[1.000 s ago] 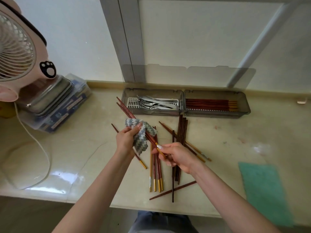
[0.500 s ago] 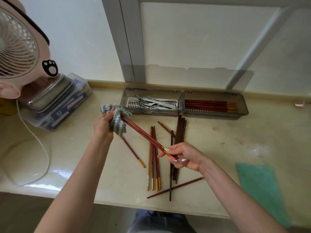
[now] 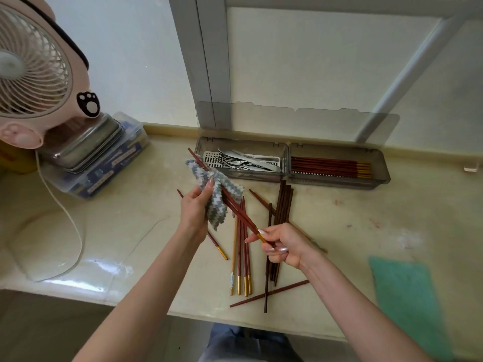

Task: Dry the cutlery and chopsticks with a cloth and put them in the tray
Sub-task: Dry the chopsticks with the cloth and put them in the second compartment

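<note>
My left hand (image 3: pixel 194 209) grips a grey-and-white cloth (image 3: pixel 217 197) wrapped round the middle of a pair of red chopsticks (image 3: pixel 236 210). My right hand (image 3: pixel 283 245) pinches their gold-tipped ends. The thin tips stick out past the cloth, up and to the left. Several more chopsticks (image 3: pixel 244 254) lie loose on the counter below my hands. At the back stands a grey tray (image 3: pixel 337 182) with two compartments: forks and knives (image 3: pixel 247 163) in the left one, red chopsticks (image 3: pixel 330 167) in the right one.
A pink fan (image 3: pixel 34 74) stands at the far left on a metal box (image 3: pixel 86 145) and a plastic box, its white cord (image 3: pixel 73 226) trailing over the counter. A green cloth (image 3: pixel 407 304) lies at the right, near the counter's front edge.
My left hand slid the cloth up-left along the held chopsticks to near their tips, then back down toward the middle. The right hand kept its pinch on the gold ends.
</note>
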The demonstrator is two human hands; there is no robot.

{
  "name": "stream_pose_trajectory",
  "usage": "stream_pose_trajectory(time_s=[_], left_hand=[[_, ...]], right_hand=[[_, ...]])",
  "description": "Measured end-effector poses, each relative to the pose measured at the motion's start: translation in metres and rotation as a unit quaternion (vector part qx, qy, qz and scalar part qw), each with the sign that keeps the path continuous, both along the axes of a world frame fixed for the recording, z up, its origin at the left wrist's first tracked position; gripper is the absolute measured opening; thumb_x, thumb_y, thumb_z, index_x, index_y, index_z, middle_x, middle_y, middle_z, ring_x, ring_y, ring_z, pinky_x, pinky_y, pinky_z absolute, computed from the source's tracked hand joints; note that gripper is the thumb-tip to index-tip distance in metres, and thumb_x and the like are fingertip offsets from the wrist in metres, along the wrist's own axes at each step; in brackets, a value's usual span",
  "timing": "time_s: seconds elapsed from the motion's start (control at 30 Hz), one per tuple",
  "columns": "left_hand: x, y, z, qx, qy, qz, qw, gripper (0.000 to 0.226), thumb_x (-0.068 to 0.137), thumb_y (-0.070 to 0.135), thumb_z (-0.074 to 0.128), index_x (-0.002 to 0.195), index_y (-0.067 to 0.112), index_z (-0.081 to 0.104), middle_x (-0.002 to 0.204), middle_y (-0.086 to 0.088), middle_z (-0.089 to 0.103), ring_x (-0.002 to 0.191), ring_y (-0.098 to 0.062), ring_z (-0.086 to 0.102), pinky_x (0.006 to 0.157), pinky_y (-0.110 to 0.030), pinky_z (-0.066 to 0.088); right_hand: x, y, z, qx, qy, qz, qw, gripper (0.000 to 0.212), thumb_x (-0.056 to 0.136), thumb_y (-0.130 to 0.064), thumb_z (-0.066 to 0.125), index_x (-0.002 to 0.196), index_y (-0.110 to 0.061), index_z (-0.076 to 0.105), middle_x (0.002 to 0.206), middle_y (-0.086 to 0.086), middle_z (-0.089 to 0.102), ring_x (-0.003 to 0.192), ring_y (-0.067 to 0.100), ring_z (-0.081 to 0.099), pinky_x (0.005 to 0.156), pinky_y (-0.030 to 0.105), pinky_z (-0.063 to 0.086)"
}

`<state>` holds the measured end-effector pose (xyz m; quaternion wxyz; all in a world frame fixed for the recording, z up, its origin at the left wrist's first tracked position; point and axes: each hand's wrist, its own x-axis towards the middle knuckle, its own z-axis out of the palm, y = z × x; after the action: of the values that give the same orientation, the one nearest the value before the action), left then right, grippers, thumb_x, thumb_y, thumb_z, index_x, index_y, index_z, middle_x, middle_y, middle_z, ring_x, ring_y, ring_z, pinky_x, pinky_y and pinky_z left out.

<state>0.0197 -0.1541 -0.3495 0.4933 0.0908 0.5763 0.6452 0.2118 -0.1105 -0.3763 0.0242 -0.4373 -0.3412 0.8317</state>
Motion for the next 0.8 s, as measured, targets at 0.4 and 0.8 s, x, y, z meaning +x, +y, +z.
stream_pose_trajectory(time_s=[0.4, 0.8], left_hand=[[-0.006, 0.003, -0.002, -0.012, -0.030, 0.035, 0.999, 0.014, 0.089, 0.014, 0.057, 0.093, 0.002, 0.063, 0.085, -0.010, 0.069, 0.074, -0.022, 0.066, 0.071, -0.035, 0.058], [-0.024, -0.003, -0.021, 0.040, -0.159, 0.016, 0.986, 0.041, 0.099, 0.028, 0.038, 0.127, 0.001, 0.047, 0.116, -0.015, 0.062, 0.104, -0.025, 0.060, 0.092, -0.038, 0.049]], right_hand=[[0.016, 0.002, -0.001, 0.005, 0.000, -0.014, 1.000, 0.025, 0.097, -0.001, 0.036, 0.088, 0.005, 0.058, 0.052, 0.003, 0.041, 0.033, 0.004, 0.023, 0.033, 0.015, 0.017], [0.016, 0.017, 0.006, 0.055, -0.008, -0.062, 0.997, 0.023, 0.096, 0.001, 0.039, 0.087, 0.008, 0.059, 0.051, 0.003, 0.043, 0.032, 0.003, 0.022, 0.031, 0.014, 0.018]])
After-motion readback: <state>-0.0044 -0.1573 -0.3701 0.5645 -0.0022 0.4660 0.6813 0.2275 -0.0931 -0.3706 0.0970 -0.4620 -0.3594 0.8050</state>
